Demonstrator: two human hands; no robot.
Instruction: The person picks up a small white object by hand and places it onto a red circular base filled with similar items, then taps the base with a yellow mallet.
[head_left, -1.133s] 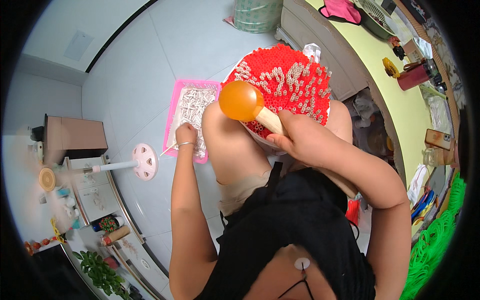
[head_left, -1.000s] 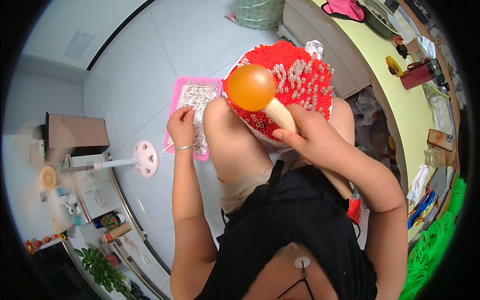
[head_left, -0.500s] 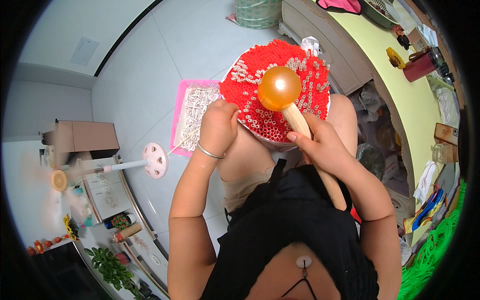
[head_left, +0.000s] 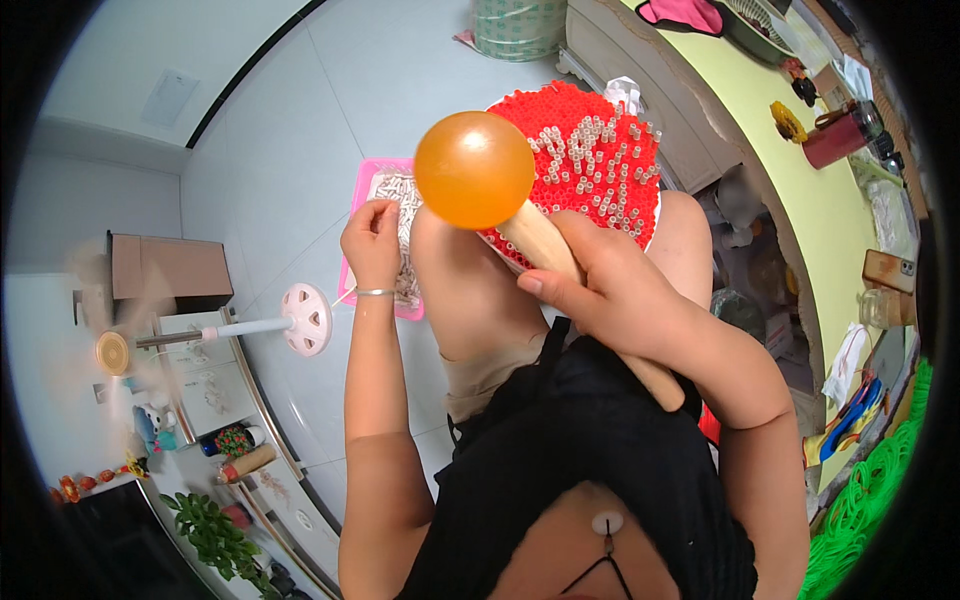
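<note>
My right hand [head_left: 610, 285] is wrapped round the wooden handle of a mallet [head_left: 475, 170] with an orange, ball-shaped head. The head is raised and hides part of the bundle of red tubes [head_left: 545, 105] between my knees. Many short whitish sticks [head_left: 580, 150] poke up out of the red tubes. My left hand [head_left: 372, 245] is over the pink tray [head_left: 366, 180], its fingers curled together; what they hold, if anything, cannot be made out. In the tray lies a heap of small white sticks [head_left: 407, 225].
A green table [head_left: 770, 180] curves along the right, bearing a dark red bottle [head_left: 838, 138], a phone [head_left: 888, 270] and a glass jar [head_left: 885, 307]. Bright green cord [head_left: 870, 480] is piled at lower right. On the left stands a fan [head_left: 113, 352] with a pink base [head_left: 306, 318].
My left hand has moved left from the red tubes' edge to over the tray. The mallet, still in my right hand, has risen and swung left, its head off the tubes.
</note>
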